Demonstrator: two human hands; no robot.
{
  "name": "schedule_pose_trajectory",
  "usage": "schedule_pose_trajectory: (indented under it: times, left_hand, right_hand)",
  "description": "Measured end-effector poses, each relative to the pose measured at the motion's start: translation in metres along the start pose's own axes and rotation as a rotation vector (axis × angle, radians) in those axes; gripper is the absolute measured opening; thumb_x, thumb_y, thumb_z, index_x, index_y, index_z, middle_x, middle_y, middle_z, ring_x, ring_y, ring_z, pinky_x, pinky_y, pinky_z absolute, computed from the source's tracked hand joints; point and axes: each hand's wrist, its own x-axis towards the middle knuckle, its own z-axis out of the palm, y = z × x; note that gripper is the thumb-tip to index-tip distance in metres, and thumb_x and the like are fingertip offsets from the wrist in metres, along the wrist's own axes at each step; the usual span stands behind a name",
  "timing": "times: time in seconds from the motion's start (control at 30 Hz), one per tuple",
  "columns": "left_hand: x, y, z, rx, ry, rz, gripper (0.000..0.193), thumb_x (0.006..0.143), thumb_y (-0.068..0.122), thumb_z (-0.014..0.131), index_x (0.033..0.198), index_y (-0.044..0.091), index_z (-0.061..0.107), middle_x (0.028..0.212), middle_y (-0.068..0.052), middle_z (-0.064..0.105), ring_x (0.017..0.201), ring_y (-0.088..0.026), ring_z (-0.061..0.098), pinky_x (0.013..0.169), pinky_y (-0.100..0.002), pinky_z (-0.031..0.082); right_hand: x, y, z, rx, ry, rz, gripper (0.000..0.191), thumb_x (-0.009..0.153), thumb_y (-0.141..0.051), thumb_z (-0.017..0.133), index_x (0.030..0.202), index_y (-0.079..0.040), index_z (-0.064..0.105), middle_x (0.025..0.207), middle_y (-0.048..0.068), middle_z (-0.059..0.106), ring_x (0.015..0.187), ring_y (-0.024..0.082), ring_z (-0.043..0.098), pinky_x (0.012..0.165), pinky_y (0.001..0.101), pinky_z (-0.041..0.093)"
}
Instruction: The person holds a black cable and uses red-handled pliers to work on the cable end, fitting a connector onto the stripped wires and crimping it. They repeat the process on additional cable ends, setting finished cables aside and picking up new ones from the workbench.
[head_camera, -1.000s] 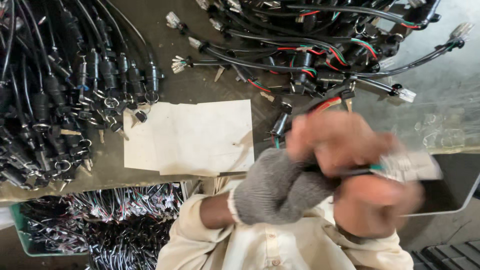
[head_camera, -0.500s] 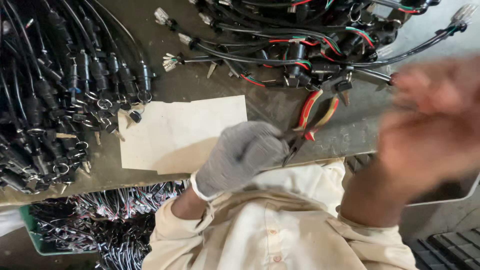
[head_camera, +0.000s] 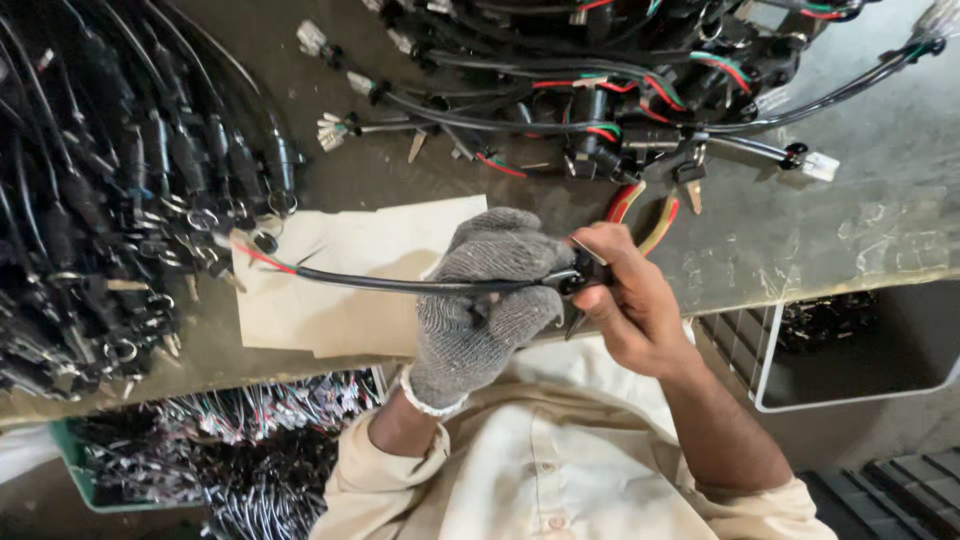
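My left hand (head_camera: 490, 300), in a grey knit glove, is closed around a thin black cable (head_camera: 400, 284). The cable runs left over a sheet of beige paper (head_camera: 340, 300) and ends in bare red and green wire tips. My bare right hand (head_camera: 625, 300) pinches the cable's dark connector end right beside the glove. Red and yellow plier handles (head_camera: 645, 212) stick out from behind my right fingers; which hand holds them I cannot tell.
A dense bundle of black cables with ring terminals (head_camera: 110, 220) fills the bench's left side. A tangle of wire harnesses with white plugs (head_camera: 620, 90) lies at the back. A green crate of wires (head_camera: 200, 450) sits under the bench edge, and a white wire basket (head_camera: 850, 350) is to the right.
My right hand, blurred at the right half a second ago, has come in to meet the glove. A black cable now stretches from both hands across the paper.
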Motion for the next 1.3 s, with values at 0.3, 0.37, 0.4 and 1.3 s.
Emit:
schedule_pose_trajectory:
  times: [0.3,0.37,0.4,1.3]
  left_hand:
    - [0.012,0.033,-0.003,0.093,-0.019,-0.155,0.064,0.081,0.015,0.093,0.136,0.004,0.06,0.108,-0.005,0.078,0.097,-0.01,0.072,0.091,-0.026,0.059]
    - [0.02,0.037,-0.009,0.275,-0.102,-0.039,0.06,0.079,0.019,0.092,0.13,0.007,0.061,0.113,-0.009,0.076,0.101,-0.016,0.072,0.091,-0.029,0.058]
    - [0.023,0.036,-0.011,0.438,-0.149,0.08,0.056,0.076,0.02,0.091,0.123,0.011,0.062,0.117,-0.012,0.074,0.105,-0.021,0.071,0.091,-0.031,0.056]
    - [0.02,0.018,-0.022,-0.309,-0.504,-0.213,0.038,0.08,0.016,0.084,0.116,0.009,0.073,0.118,-0.007,0.074,0.112,-0.023,0.07,0.114,-0.049,0.041]
  right_hand:
    - [0.003,-0.016,0.003,-0.25,-0.005,-0.117,0.031,0.112,-0.021,0.052,0.136,0.0,0.053,0.119,0.014,0.064,0.102,0.027,0.059,0.093,0.0364,0.049]
    - [-0.001,-0.016,0.004,-0.272,-0.01,-0.054,0.034,0.11,-0.022,0.054,0.135,0.001,0.054,0.111,0.013,0.064,0.093,0.024,0.06,0.086,0.0335,0.049]
    - [-0.002,-0.017,0.005,-0.282,-0.015,-0.023,0.036,0.108,-0.023,0.055,0.135,0.001,0.055,0.106,0.012,0.063,0.089,0.023,0.059,0.082,0.0317,0.049]
    - [0.008,-0.009,-0.003,0.758,-0.578,0.329,0.065,0.1,-0.031,0.065,0.15,0.003,0.042,0.155,0.016,0.048,0.144,0.025,0.048,0.12,0.04,0.037]
